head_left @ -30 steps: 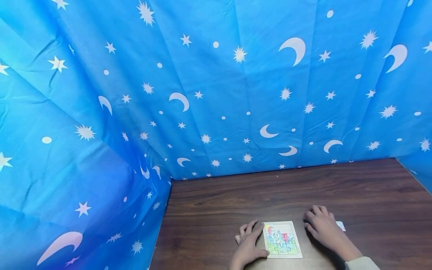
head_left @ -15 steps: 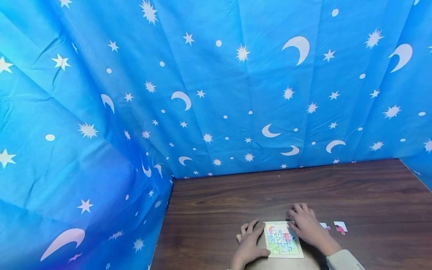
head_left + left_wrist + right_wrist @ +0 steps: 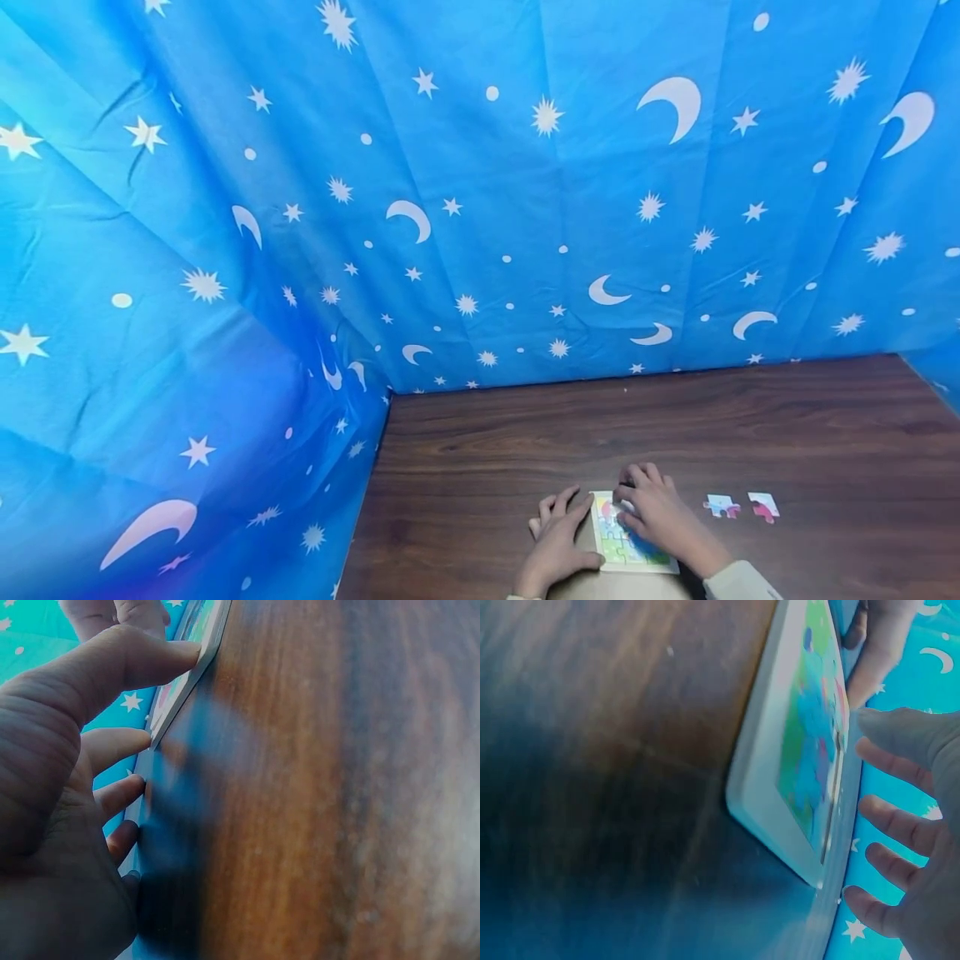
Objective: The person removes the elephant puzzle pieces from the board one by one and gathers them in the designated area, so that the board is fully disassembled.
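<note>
A small square jigsaw puzzle in a pale frame (image 3: 636, 568) lies on the table, its picture colourful with green along the near side. My left hand (image 3: 557, 542) touches its left edge, thumb at the near corner and index finger at the far one. The left wrist view shows this thumb (image 3: 176, 658) against the frame's side. My right hand (image 3: 660, 515) is over the puzzle's upper right part and covers it. In the right wrist view the right fingers (image 3: 896, 825) are bent loosely at the far side of the frame; whether a piece is between the fingertips is hidden.
Two loose puzzle pieces lie to the right of the frame: one white and blue piece (image 3: 722, 506) and one white and red piece (image 3: 764, 507). The dark wooden table (image 3: 480, 450) meets a blue curtain (image 3: 495, 192) with stars and moons at its back and left.
My right hand has moved left from beside the loose pieces to above the puzzle, uncovering both pieces. My left hand keeps its place at the frame's edge. The head view has shifted slightly.
</note>
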### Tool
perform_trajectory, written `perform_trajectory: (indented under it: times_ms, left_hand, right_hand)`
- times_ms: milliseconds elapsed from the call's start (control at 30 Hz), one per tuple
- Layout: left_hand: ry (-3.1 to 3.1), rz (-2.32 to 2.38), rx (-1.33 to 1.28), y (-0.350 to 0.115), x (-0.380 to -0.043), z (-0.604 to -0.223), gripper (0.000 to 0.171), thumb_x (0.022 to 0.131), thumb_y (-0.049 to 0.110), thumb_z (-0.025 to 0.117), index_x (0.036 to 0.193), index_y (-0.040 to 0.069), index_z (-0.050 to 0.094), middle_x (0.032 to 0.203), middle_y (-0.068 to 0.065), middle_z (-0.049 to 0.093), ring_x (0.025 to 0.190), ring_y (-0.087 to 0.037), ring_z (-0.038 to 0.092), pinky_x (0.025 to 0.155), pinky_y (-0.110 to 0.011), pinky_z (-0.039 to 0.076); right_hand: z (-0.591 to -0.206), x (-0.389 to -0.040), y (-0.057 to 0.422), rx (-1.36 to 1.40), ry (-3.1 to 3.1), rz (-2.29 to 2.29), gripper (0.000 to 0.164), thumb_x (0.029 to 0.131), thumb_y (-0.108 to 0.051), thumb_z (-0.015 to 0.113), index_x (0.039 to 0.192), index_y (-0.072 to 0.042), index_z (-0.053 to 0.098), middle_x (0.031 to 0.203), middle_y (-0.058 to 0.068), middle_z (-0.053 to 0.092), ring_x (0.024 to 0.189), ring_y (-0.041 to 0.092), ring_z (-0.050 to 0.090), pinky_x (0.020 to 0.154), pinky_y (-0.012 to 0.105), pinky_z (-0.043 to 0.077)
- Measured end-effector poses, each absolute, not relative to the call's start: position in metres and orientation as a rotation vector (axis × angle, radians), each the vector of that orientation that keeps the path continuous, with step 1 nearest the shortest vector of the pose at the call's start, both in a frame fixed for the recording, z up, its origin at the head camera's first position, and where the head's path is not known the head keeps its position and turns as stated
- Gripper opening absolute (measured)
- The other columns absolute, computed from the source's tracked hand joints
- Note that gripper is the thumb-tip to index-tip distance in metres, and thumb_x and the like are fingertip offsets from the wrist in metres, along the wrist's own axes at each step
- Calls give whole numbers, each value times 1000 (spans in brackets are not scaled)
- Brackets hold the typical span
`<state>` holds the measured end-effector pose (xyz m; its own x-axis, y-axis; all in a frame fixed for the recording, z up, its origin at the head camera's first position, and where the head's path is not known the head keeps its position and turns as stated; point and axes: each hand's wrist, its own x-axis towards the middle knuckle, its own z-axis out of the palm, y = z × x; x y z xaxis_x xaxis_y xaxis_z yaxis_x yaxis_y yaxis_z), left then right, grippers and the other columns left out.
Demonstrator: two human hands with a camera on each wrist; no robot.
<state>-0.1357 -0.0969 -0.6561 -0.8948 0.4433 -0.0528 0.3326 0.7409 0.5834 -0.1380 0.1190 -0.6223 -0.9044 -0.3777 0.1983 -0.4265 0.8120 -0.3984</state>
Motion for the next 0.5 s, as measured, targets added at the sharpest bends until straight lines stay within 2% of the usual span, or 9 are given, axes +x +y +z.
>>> perform_trajectory:
  times_ms: [300,500]
  left_hand:
    - [2747,887,635,-94,-138,-652,89,65,33,84,148,21,55,157,0,38,131,-29,30,79,-36,22]
    - [2710,903,606,-96,-138,-657,88,66,31,83,148,23,54,157,-1,36,131,-31,28,79,-38,20]
  right_hand:
    - [-627,-138,113,654,-2818,697,19,73,-17,88,83,-15,73,104,6,57,99,33,50,73,54,42]
    - [-635,-137,109,610,-2802,727,20,70,-14,87,79,-17,70,101,3,57,98,32,50,73,56,43]
